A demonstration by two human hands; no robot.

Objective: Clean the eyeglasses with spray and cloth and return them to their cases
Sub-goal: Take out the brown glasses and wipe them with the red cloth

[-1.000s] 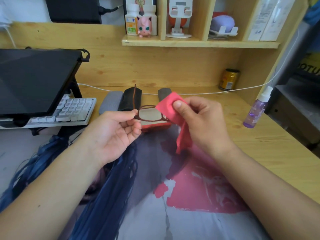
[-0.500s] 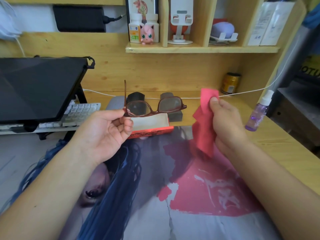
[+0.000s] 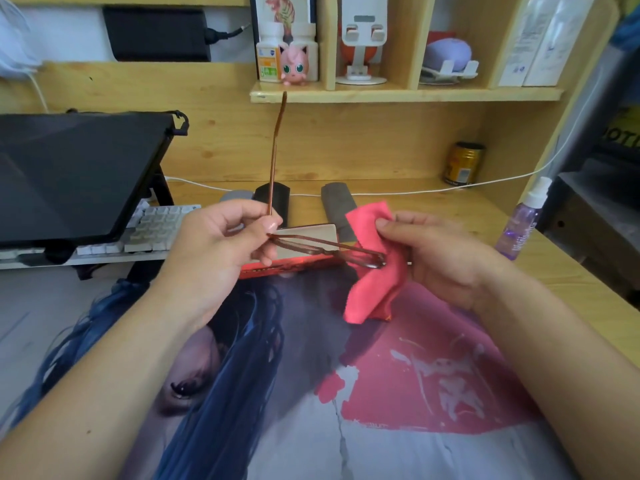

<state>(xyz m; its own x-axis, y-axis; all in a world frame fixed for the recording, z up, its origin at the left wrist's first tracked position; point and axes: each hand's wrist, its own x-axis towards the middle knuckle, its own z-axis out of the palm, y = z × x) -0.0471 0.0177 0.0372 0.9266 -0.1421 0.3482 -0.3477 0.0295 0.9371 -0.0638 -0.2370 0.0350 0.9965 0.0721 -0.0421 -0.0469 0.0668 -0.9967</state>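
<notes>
Brown-framed eyeglasses are pinched at the hinge by the left hand, one temple sticking straight up. A pink cloth is gripped in the right hand, touching the far lens. Purple spray bottle is parked on the worktop, well off right.

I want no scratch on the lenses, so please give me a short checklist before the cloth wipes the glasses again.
1. Left hand grips the eyeglasses at the hinge: ok.
2. Right hand pinches the pink cloth: ok.
3. Cloth lies against the far lens: ok.
4. Lens is wet with spray: cannot tell.
5. Spray bottle stands upright, away from both hands: ok.
6. Open red case waits under the glasses: ok.
</notes>
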